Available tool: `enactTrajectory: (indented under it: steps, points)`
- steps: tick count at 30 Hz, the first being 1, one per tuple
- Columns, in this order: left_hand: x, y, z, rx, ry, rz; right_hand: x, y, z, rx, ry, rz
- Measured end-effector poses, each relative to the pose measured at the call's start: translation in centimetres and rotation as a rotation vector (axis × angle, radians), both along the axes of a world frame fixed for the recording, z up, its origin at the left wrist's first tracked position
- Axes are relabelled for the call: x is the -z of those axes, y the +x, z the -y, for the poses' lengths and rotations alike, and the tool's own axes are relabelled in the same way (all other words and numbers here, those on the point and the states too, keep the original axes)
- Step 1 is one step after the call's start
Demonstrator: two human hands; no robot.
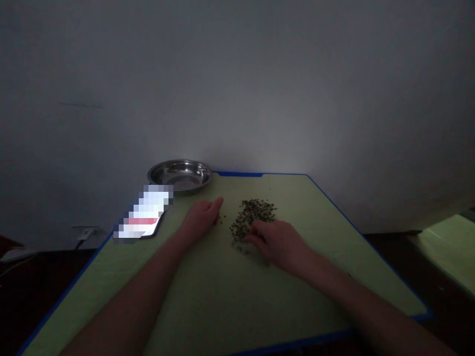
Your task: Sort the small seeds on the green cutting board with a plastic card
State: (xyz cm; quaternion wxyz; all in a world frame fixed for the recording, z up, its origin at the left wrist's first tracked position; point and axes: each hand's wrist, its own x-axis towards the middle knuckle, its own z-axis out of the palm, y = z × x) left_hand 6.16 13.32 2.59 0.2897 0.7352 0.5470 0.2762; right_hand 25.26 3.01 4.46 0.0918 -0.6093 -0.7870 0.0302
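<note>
A spread of small dark grains, like seeds or peppercorns, lies on the pale green tabletop. At its near right edge is my right hand, thumb and fingers pinched together low over the grains. What that pinch holds, if anything, is too small to make out. To the left of the spread rests my left hand, its fingers curled in and its thumb pointing right. Its palm is hidden. A few stray grains lie just beyond its fingertips.
A shallow steel basin stands at the back left corner. In front of it a lit phone, its screen blurred out, lies at the table's left edge. A grey wall rises behind. Blue edging borders the table.
</note>
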Motion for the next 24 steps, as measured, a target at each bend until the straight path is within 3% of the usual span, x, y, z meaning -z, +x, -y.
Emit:
enactTrajectory:
  steps: [3, 6, 12, 15, 18, 24]
  points:
    - [0.2, -0.1, 0.0, 0.008, 0.015, 0.007, -0.2, 2.1, -0.5, 0.039, 0.012, -0.020]
    - [0.2, -0.2, -0.1, 0.006, 0.036, 0.051, -1.1, 2.6, -0.7, 0.027, -0.027, -0.179]
    - [-1.1, -0.8, -0.2, -0.211, 0.129, 0.225, -3.2, -1.5, -2.9, -0.041, -0.033, -0.426]
    - [-1.8, -1.1, 0.0, -0.304, 0.173, 0.263, -2.5, -4.0, -5.0, -0.061, -0.135, -0.431]
    - [-2.0, -1.1, 0.1, -0.314, 0.191, 0.266, -1.3, -5.5, -6.7, -0.038, -0.099, -0.345]
    - [-1.2, -1.0, -0.2, -0.273, 0.190, 0.245, 0.1, -3.8, -7.4, 0.031, -0.052, -0.254]
